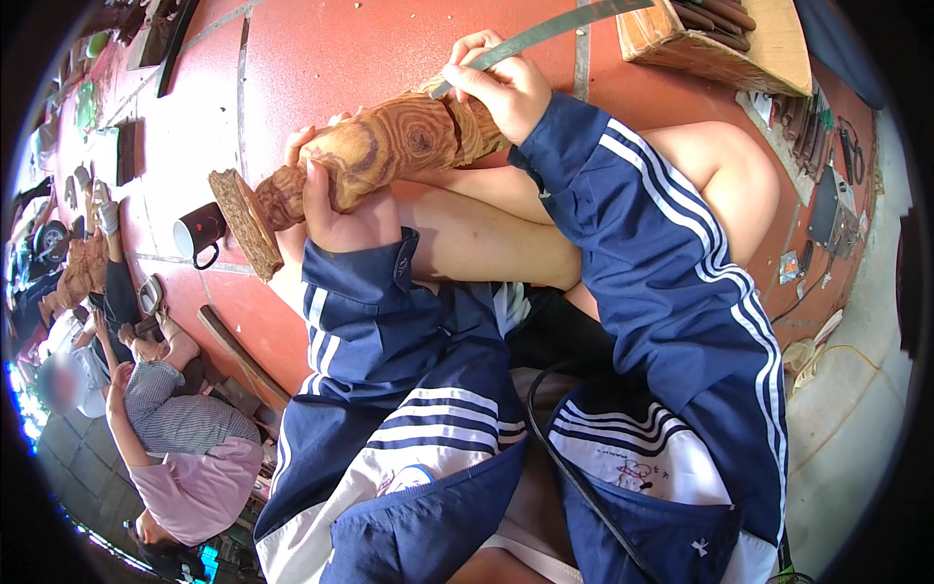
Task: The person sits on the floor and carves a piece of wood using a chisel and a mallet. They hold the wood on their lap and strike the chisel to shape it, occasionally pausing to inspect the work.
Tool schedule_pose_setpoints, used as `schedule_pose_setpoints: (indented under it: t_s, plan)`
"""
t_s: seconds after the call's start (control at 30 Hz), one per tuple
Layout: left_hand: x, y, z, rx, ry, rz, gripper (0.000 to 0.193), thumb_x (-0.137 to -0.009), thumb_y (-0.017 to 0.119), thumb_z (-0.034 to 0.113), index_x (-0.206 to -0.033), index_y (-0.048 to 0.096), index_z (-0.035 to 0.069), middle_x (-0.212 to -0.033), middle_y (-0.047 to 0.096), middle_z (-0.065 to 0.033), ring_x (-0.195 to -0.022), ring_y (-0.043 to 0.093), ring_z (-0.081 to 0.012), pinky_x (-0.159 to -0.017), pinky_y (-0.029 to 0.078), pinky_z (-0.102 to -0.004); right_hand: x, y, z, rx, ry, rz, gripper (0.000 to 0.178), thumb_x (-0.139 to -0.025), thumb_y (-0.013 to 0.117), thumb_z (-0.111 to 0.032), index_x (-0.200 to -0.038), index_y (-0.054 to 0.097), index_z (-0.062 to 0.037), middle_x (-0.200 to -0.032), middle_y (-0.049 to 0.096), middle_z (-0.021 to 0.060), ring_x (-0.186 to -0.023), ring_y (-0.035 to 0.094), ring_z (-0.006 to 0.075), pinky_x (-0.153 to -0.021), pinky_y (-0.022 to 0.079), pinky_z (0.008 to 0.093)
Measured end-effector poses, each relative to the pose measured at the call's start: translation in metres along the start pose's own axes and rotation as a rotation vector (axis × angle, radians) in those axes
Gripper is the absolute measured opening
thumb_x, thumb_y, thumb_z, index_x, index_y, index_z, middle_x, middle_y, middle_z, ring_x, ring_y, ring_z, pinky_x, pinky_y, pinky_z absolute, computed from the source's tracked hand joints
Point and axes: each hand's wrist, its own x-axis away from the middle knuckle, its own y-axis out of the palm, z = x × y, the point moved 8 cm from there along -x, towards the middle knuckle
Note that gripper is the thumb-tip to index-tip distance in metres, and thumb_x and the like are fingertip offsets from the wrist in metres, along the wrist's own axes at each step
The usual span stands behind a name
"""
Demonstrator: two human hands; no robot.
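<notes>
Carved wood in one hand, thin metal strip in the other

The left hand (pixel 355 219) is curled around a carved wooden piece (pixel 404 136), thumb on the near side and fingertips showing over the far side. The right hand (pixel 513 95) is closed in a pinch on a thin grey metal strip (pixel 574 19), thumb and fingers gripping it near its lower end; whether that end touches the wood or hovers just off it, I can't tell from here.

Both arms reach forward from navy sleeves (pixel 671 263) with white stripes. The left forearm is the nearer one, its wrist bent inward; the right stretches farther out, that hand above the wood's far end.

The wood lies aslant above the person's bare legs (pixel 486 229), running from the left hand up toward the right. Its broad, rough-edged base sticks out to the left of the left hand, with a dark mug (pixel 201 232) just beyond it on the red tiles (pixel 321 39). To the right of the right hand stands a cardboard box (pixel 778 58) holding brown rods.
</notes>
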Motion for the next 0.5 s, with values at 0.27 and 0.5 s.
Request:
schedule_pose_setpoints:
  t_s: [0.27, 0.5]
  plan:
    - [0.0002, -0.0007, -0.0001, 0.028, 0.002, 0.002, 0.036, -0.083, 0.047, 0.030, -0.114, 0.044, 0.012, -0.114, 0.047, -0.0173, -0.109, 0.042, -0.0325, -0.095, 0.030, -0.0474, -0.0016, 0.0008, 0.0027, 0.020, 0.002, -0.018, 0.006, -0.082, 0.053, -0.006, -0.078, 0.054, -0.0012, -0.088, 0.045, 0.0013, -0.068, 0.049, 0.0069, -0.062, 0.039, 0.0210]
    - [-0.0001, 0.0005, -0.0004, 0.012, 0.004, -0.004, 0.036, -0.083, 0.047, 0.030, -0.114, 0.044, 0.012, -0.113, 0.047, -0.0162, -0.108, 0.044, -0.0317, -0.094, 0.032, -0.0471, -0.0015, 0.0007, 0.0041, 0.004, 0.001, 0.008, 0.006, -0.081, 0.055, -0.006, -0.078, 0.055, -0.0008, -0.089, 0.045, 0.0012, -0.067, 0.049, 0.0067, -0.061, 0.039, 0.0205]
